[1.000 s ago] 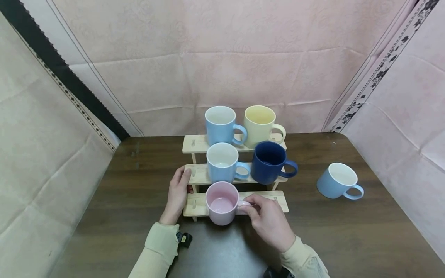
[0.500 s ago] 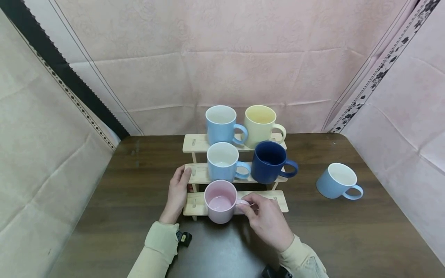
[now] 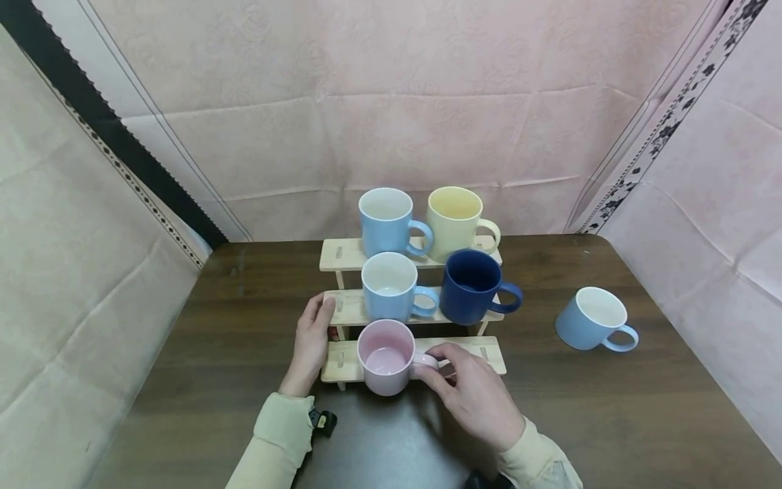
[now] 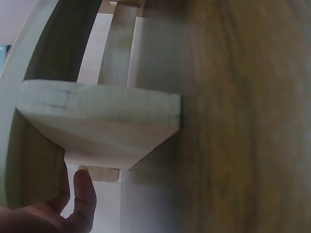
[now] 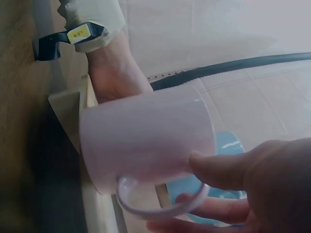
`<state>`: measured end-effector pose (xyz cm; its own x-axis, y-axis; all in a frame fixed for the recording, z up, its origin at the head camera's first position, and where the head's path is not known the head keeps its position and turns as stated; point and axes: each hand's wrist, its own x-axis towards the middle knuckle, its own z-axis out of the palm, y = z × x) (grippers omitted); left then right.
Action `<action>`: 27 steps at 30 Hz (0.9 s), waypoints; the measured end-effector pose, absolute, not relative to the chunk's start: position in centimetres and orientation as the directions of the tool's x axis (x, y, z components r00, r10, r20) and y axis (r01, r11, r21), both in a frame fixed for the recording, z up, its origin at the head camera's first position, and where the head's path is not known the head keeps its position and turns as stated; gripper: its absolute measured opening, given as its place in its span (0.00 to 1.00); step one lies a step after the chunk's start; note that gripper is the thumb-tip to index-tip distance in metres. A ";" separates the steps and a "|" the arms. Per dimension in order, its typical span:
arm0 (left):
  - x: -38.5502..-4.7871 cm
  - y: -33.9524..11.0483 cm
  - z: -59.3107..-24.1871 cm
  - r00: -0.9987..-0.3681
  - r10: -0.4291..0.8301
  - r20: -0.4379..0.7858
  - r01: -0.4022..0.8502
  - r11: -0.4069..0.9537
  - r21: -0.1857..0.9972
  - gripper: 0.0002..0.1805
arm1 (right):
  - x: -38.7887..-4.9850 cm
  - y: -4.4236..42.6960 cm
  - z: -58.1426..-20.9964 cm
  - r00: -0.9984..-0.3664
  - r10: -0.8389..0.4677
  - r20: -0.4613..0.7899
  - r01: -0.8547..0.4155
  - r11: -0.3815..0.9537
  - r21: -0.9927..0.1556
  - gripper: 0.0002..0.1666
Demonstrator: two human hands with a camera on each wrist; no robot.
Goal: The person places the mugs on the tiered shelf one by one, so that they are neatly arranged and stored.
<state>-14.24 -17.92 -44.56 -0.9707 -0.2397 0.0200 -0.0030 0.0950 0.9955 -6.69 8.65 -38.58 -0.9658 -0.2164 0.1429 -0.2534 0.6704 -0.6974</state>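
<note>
A pink mug (image 3: 386, 356) sits at the front of the lowest step of a light wooden three-tier stand (image 3: 464, 348). My right hand (image 3: 476, 394) holds its handle; in the right wrist view the thumb (image 5: 218, 170) lies against the mug by the handle's top, with fingers at the loop. My left hand (image 3: 313, 343) grips the left end of the middle step. In the left wrist view, its fingers (image 4: 83, 196) bend under the board. Behind the pink mug, a light blue mug (image 3: 389, 288) and a dark blue mug (image 3: 467, 292) stand on the middle step.
On the top step are another light blue mug (image 3: 383, 227) and a yellow mug (image 3: 451, 234). One more light blue mug (image 3: 577, 326) stands apart on the brown table (image 3: 611, 421), right of the stand. Pale cloth (image 3: 391, 122) hangs behind and at both sides.
The pink mug has shifted slightly left on the lowest step. My right thumb and fingers are now a little looser at its handle. My left hand keeps its place on the stand.
</note>
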 end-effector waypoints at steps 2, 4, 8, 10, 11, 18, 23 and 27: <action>-14.2 -17.9 -44.6 -0.971 -0.238 0.018 -0.005 0.094 0.996 0.27 | -6.5 9.1 -38.4 -0.971 -0.203 0.129 -0.235 0.677 -0.698 0.13; -14.3 -17.9 -44.6 -0.972 -0.235 0.015 -0.007 0.094 0.996 0.27 | -6.5 9.8 -38.1 -0.973 -0.193 0.126 -0.224 0.663 -0.714 0.12; -14.2 -17.9 -44.4 -0.972 -0.234 0.018 -0.003 0.091 0.996 0.27 | -6.7 11.5 -37.3 -0.968 -0.167 0.184 -0.249 0.641 -0.726 0.11; -14.2 -17.9 -44.4 -0.972 -0.232 0.017 -0.004 0.090 0.996 0.27 | -6.7 12.4 -37.0 -0.961 -0.150 0.234 -0.275 0.644 -0.714 0.10; -14.2 -17.9 -44.3 -0.973 -0.232 0.017 -0.004 0.088 0.996 0.27 | -6.8 13.0 -36.8 -0.957 -0.140 0.254 -0.282 0.651 -0.705 0.10; -14.2 -18.0 -44.4 -0.973 -0.229 0.007 -0.016 0.097 0.995 0.27 | -7.1 16.6 -35.4 -0.931 -0.027 0.363 -0.277 0.701 -0.657 0.13; -14.2 -18.0 -44.5 -0.973 -0.230 0.021 -0.002 0.095 0.995 0.28 | -7.5 19.6 -34.9 -0.911 0.117 0.396 -0.192 0.730 -0.656 0.16; -14.3 -17.9 -44.6 -0.969 -0.242 0.050 0.027 0.098 0.995 0.27 | -7.9 22.1 -34.9 -0.888 0.244 0.390 -0.084 0.747 -0.659 0.18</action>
